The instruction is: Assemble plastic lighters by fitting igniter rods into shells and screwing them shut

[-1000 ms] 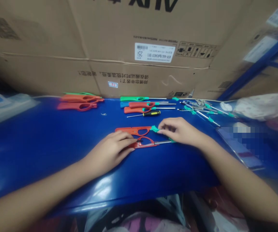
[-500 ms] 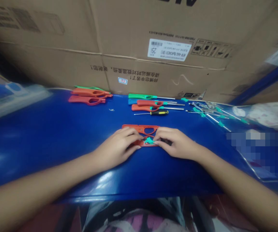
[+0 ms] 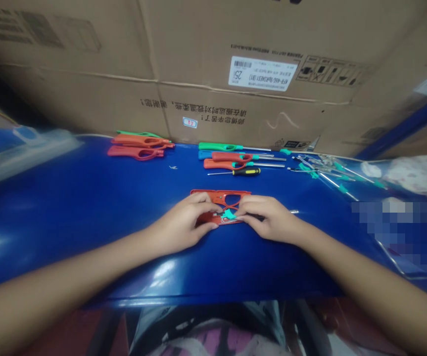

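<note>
Two orange-red halves of a long-necked lighter's casing lie on the blue tabletop between my hands. My left hand (image 3: 187,220) pinches the left end of the nearer casing half (image 3: 209,217). Inside that half sits a small teal trigger (image 3: 228,214) with thin white wires beside it. My right hand (image 3: 268,216) has its thumb and fingertips closed on the trigger's right side. Past my right hand shows the tip of a metal tube (image 3: 294,211). Just behind lies the farther casing half (image 3: 218,196), hollow side up; my knuckles cover parts of both halves.
Beyond lie a black-yellow screwdriver (image 3: 246,172) and several lighters with metal tubes (image 3: 228,156). Orange, red and green casings (image 3: 137,148) lie back left. Loose tubes with teal parts (image 3: 320,173) are back right. A large cardboard box (image 3: 198,59) stands behind the blue table (image 3: 68,207).
The metal tube's tip now shows past my right hand. Both hands keep nearly the same place on the casing, and the whole view has shifted slightly.
</note>
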### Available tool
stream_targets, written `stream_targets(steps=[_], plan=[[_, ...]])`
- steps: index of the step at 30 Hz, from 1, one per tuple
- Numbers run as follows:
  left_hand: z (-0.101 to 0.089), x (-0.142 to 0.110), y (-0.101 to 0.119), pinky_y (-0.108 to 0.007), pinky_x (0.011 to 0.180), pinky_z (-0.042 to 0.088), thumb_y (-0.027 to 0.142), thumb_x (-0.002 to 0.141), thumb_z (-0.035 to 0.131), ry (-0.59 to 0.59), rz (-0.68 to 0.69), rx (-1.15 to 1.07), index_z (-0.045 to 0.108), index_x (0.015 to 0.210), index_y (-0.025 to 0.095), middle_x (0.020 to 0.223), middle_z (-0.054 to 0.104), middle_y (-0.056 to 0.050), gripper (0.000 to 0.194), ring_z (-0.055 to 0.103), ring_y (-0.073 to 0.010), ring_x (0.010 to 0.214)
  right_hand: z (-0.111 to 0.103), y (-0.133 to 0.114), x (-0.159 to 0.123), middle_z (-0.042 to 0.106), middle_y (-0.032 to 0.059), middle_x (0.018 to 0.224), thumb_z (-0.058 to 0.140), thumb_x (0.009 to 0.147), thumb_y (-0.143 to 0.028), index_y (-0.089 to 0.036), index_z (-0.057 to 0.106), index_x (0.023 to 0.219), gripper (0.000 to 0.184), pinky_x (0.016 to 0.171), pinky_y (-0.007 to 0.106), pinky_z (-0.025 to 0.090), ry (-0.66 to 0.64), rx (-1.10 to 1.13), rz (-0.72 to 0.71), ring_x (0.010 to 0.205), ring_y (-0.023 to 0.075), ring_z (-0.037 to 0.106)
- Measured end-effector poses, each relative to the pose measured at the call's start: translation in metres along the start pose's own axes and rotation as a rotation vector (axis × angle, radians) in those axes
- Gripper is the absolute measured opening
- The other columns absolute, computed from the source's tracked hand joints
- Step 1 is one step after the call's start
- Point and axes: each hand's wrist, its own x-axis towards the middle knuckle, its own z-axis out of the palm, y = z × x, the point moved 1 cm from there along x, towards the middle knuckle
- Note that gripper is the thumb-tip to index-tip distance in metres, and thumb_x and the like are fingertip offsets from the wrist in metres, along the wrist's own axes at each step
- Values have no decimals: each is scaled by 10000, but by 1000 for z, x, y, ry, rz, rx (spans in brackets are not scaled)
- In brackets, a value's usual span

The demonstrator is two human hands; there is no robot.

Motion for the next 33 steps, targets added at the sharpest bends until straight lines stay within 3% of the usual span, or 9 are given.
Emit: stream_targets(steps=[6,11,15,18,23,27,33], plan=[[1,-1,2,-407,916,537,205,921,629,11,6,-5,687,1151,188,1087,639,-94,238,609,-246,1068,-1,-5,1,669,50,864,540,961,-192,-198,684,888,161,711,289,485,-26,-48,25,781,165,611],[1,-3,2,-394,908,537,226,933,629,39,44,40,661,1167,191,1099,651,-88,239,623,-238,1039,-4,-11,-1,676,54,888,486,978,-187,-202,694,908,220,690,289,463,-60,-222,-31,788,168,599],[1,-4,6,-391,967,502,215,961,591,20,77,79,588,1304,194,1176,625,-99,343,588,-235,1099,-5,-15,-3,681,89,906,449,961,-144,-169,697,949,249,664,308,446,-133,-446,-138,802,195,593],[2,-4,10,-391,908,502,215,1004,505,-41,130,194,537,1407,240,1088,603,-95,406,567,-234,1022,-5,-19,-4,681,98,894,452,951,-135,-142,695,980,244,641,316,436,-173,-529,-142,785,204,603],[2,-4,15,-368,752,484,206,1023,428,-130,179,457,536,1434,310,1004,567,-98,438,537,-242,887,-7,-21,-6,681,78,1032,484,943,-174,-184,663,1054,211,640,292,443,-112,-407,19,838,187,638],[0,-5,16,-366,761,485,198,1014,441,-150,162,495,536,1437,292,1049,573,-108,444,552,-247,920,-12,-18,-5,649,64,1025,504,927,-192,-190,622,1013,147,626,285,441,-119,-336,138,776,167,612],[1,-6,12,-401,825,502,181,1010,444,-119,178,488,541,1421,267,1215,595,-126,431,560,-278,1069,-18,-15,-7,609,49,1019,529,939,-212,-200,599,983,83,699,283,466,-204,-204,154,821,161,594]])
